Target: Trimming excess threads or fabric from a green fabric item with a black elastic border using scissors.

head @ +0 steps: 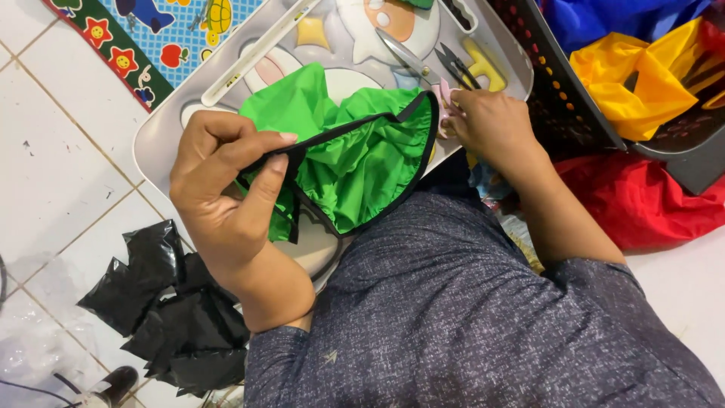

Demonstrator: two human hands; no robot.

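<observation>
My left hand pinches the black-trimmed edge of a gathered green cloth piece, holding it up over a grey cartoon-printed tray. My right hand rests knuckles-up on the tray at the far end of the green piece, fingers curled at the cloth's trim; what lies under the fingers is hidden. Just beyond that hand lie scissors and small black thread snips. My lap in dark speckled fabric fills the lower right.
A dark perforated basket at the right holds yellow and blue cloth; red cloth lies below it. Black plastic pieces sit on the white tiled floor at lower left. A colourful play mat lies at top left.
</observation>
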